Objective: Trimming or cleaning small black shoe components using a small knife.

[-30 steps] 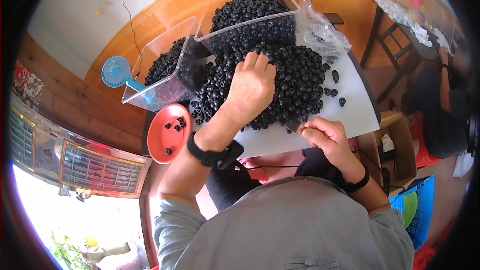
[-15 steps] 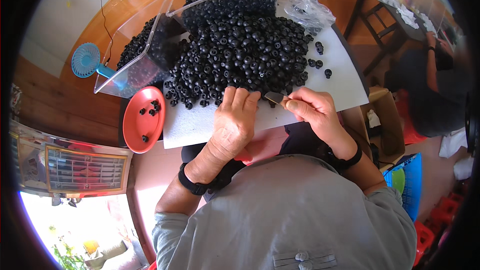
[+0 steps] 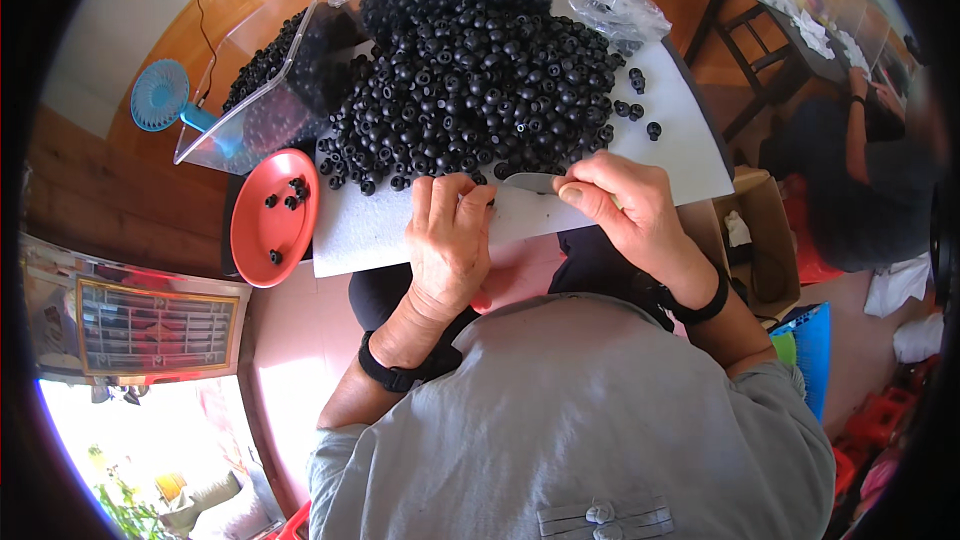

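A large heap of small round black parts with holes [image 3: 470, 90] covers much of the white board in front of me. My left hand [image 3: 447, 240] is at the near edge of the heap, fingers bent and pressed together. What its fingertips hold, if anything, is hidden; a dark bit shows beside them. My right hand [image 3: 635, 215] grips a small knife [image 3: 528, 182] by the handle, thumb along it. The blade points left toward my left fingertips, over the white board [image 3: 380, 240].
A red oval dish [image 3: 262, 255] with several black parts stands at the left. Clear plastic bins [image 3: 300, 50] of black parts and a crumpled plastic bag [image 3: 620, 0] lie behind. A blue fan [image 3: 160, 95] is far left, a cardboard box [image 3: 765, 200] right. Another person [image 3: 850, 155] sits at the far right.
My left hand has drawn back from the heap toward me. The knife blade has shifted left and now shows its flat side. The whole view has shifted slightly.
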A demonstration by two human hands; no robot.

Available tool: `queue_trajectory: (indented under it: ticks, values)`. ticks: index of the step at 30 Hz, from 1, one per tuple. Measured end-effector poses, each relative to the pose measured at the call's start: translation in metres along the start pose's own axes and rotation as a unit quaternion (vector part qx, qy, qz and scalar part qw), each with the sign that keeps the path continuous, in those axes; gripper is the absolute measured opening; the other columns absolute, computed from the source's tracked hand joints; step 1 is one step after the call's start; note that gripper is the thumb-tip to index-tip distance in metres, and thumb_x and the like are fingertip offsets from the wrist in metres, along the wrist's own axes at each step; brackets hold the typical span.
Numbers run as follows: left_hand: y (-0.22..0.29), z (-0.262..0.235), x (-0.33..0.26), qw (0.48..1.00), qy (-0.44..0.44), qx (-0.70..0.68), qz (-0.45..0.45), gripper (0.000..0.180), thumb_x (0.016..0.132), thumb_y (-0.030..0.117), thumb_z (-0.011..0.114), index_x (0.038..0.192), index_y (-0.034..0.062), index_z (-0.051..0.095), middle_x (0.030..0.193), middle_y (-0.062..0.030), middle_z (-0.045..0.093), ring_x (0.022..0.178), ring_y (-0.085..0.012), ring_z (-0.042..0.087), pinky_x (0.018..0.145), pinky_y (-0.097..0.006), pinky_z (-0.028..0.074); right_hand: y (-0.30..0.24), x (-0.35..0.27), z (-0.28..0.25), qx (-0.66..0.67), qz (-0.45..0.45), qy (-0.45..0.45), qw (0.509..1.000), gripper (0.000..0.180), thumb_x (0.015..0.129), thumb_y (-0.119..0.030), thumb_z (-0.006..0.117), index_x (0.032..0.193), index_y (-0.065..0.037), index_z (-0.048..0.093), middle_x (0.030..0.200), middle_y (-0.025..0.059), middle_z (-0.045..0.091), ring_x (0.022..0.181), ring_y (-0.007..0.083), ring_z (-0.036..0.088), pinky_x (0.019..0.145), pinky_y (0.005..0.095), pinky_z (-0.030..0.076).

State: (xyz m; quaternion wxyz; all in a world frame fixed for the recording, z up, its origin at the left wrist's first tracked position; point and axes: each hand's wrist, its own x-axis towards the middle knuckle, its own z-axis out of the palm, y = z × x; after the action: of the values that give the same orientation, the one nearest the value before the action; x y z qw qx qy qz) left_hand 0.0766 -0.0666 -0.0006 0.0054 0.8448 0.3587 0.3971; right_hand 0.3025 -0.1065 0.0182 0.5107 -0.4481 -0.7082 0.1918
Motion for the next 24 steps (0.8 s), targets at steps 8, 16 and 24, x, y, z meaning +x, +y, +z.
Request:
queue_trajectory:
  ticks: [8,16,24]
  values:
    - [0.000,-0.022,0.002,0.891,-0.062,-0.386,-0.233,0.024,0.087,-0.008,0.067,0.110,-0.0015,0.069,0.099,-0.0074,0.066,0.079,-0.0156,0.060,0.068,-0.028,0.051,-0.005,0.006,-0.015,-0.172,-0.103,-0.046,0.979,0.014,0.090,-0.002,0.070,0.104,0.000,0.068,0.084,0.0092,0.068,0.069,0.0205,0.062,0.062,0.0296,0.050]
    - [-0.013,-0.018,-0.005,0.674,-0.069,-0.652,-0.340,0.024,0.095,0.000,0.064,0.118,-0.0053,0.068,0.100,-0.0144,0.067,0.074,-0.0161,0.060,0.061,-0.025,0.050,-0.011,-0.005,0.010,-0.002,0.073,-0.014,0.997,0.022,0.093,-0.021,0.074,0.087,-0.001,0.068,0.065,0.0083,0.060,0.053,0.0155,0.055,0.052,0.0296,0.043]
    - [-0.014,-0.019,-0.005,0.620,-0.103,-0.702,-0.335,0.028,0.099,-0.002,0.059,0.124,-0.0028,0.068,0.111,-0.0098,0.063,0.087,-0.0149,0.060,0.072,-0.026,0.053,-0.011,0.002,0.021,-0.032,0.067,-0.004,0.997,0.025,0.090,-0.019,0.076,0.077,-0.002,0.063,0.058,0.0095,0.055,0.047,0.0174,0.049,0.047,0.0322,0.038]
